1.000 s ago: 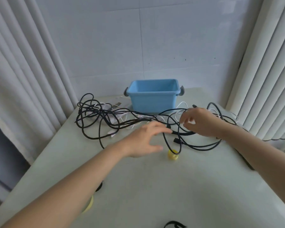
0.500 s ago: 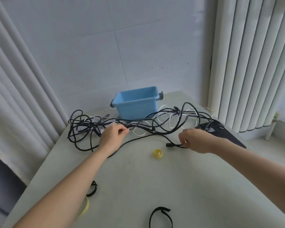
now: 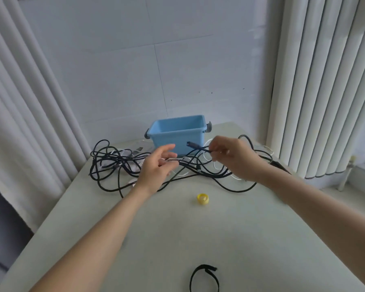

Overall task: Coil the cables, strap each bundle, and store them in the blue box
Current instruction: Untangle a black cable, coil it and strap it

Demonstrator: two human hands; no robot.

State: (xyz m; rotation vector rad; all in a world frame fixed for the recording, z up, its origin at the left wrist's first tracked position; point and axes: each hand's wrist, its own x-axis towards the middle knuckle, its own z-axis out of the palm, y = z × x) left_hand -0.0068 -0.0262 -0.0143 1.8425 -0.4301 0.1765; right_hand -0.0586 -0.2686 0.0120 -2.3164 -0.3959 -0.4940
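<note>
the right hand (image 3: 234,157) pinches a black cable (image 3: 203,149) just behind its plug (image 3: 192,145), held above the tabletop (image 3: 219,239). the plug sticks out leftward from that grip, towards the nearer left hand (image 3: 156,167), and the blue box (image 3: 177,131) sits just behind. the left grip is loose, fingers spread, brushing strands of the tangle (image 3: 105,163). half a second ago the right hand was low by the tabletop and the left hand clutched strands.

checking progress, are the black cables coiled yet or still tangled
Still tangled: the black cables sprawl in loose loops across the table, and the right hand pinches one end.
</note>
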